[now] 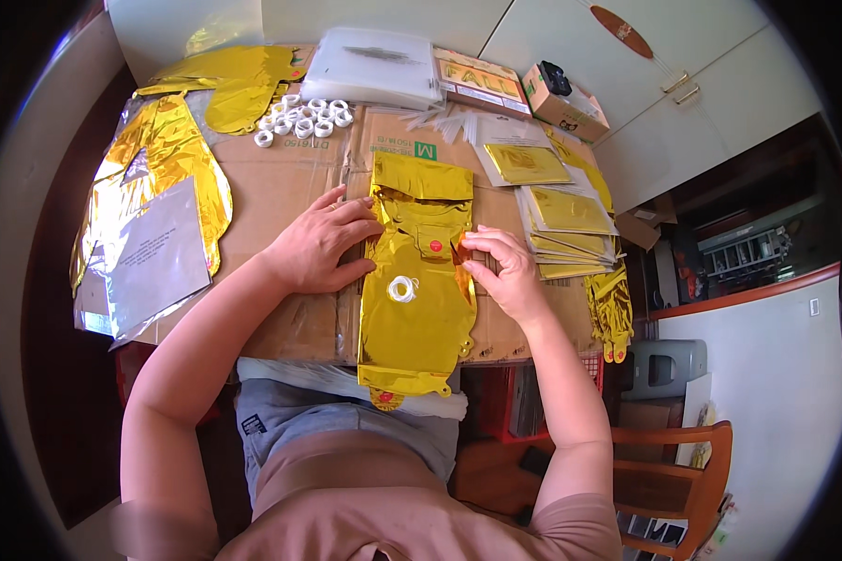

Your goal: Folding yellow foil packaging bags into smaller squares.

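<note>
A gold foil balloon (pixel 412 327), partly folded, lies lengthwise on the cardboard in front of me, its lower end over the near edge. On it sits a small coil of white string (pixel 402 289), and a red round sticker (pixel 436 246) shows higher up. My left hand (pixel 323 245) rests with fingers stretched out and apart against the balloon's left edge. At the right edge, my right hand (pixel 503 271) pinches a raised fold of the foil between thumb and fingers.
White string coils (pixel 305 120) cluster at the back, beside a stack of clear plastic sleeves (pixel 370 70). More gold foil (pixel 168 140) and a printed bag (pixel 164 248) lie left. Bagged folded foil packs (pixel 566 220) are piled right, near a small carton (pixel 566 103). A wooden chair (pixel 711 467) stands lower right.
</note>
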Available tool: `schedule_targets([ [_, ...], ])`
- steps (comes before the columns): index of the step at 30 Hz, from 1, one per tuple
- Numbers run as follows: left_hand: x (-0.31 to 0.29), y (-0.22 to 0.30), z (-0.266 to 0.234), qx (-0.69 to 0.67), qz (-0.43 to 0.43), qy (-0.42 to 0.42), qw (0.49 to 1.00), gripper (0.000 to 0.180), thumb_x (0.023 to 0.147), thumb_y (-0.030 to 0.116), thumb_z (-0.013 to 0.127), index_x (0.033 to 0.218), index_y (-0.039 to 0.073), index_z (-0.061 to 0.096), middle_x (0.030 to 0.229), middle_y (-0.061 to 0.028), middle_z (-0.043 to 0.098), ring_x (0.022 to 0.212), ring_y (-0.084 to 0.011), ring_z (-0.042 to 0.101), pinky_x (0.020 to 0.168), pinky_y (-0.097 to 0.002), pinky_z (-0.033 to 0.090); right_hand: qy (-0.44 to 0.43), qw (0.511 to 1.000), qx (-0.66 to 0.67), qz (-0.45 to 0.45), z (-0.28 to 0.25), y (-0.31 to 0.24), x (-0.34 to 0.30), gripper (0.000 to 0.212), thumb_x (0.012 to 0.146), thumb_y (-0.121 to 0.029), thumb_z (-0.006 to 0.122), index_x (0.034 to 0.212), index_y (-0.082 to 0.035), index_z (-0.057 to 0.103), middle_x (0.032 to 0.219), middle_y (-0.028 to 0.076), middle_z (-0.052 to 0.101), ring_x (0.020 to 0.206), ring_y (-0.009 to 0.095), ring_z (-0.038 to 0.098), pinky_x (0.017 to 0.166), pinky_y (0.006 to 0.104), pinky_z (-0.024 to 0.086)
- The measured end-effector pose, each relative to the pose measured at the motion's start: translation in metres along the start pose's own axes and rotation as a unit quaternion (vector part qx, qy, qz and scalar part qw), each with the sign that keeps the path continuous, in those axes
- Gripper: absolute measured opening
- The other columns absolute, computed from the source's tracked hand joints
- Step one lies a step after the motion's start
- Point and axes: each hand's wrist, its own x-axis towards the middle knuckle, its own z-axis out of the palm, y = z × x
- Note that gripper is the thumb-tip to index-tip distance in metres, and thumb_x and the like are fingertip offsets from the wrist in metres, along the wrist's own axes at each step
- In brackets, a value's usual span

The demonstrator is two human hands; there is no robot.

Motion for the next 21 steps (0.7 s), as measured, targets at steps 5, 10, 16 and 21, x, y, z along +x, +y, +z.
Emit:
schedule_targets([
  [5,0.001,0.000,-0.002,0.003,-0.001,-0.010,1.000,0.050,0.084,0.032,0.074,0.126,0.007,0.061,0.129,-0.0175,0.059,0.133,-0.0323,0.050,0.118,-0.0570,0.026,-0.062,0.998,0.017,0.000,-0.010,-0.002,-0.005,0.046,0.077,-0.015,0.083,0.120,-0.012,0.068,0.128,0.007,0.066,0.130,0.029,0.054,0.111,0.0411,0.041],
  [10,0.000,0.000,0.000,0.009,-0.002,0.002,1.000,0.051,0.084,0.033,0.074,0.126,0.008,0.060,0.130,-0.0173,0.059,0.133,-0.0320,0.050,0.119,-0.0571,0.026,-0.082,0.997,-0.010,-0.001,-0.013,-0.007,-0.004,0.049,0.076,-0.017,0.084,0.122,-0.012,0.067,0.131,0.007,0.065,0.132,0.029,0.052,0.112,0.0413,0.040],
  [16,-0.001,-0.001,0.002,-0.001,0.003,0.010,1.000,0.046,0.083,0.033,0.074,0.119,0.008,0.060,0.125,-0.0134,0.060,0.131,-0.0311,0.051,0.118,-0.0562,0.028,-0.048,0.993,0.101,0.040,-0.021,-0.006,0.003,0.035,0.081,-0.011,0.080,0.114,-0.008,0.072,0.127,0.009,0.067,0.123,0.026,0.060,0.107,0.0368,0.045],
  [21,-0.002,-0.001,0.002,-0.005,0.005,0.024,1.000,0.043,0.083,0.032,0.075,0.116,0.008,0.061,0.123,-0.0119,0.061,0.130,-0.0304,0.052,0.118,-0.0553,0.029,0.010,0.995,0.085,0.045,-0.024,-0.016,0.009,0.027,0.083,-0.008,0.078,0.109,-0.006,0.074,0.124,0.011,0.068,0.117,0.024,0.064,0.103,0.0340,0.047],
])
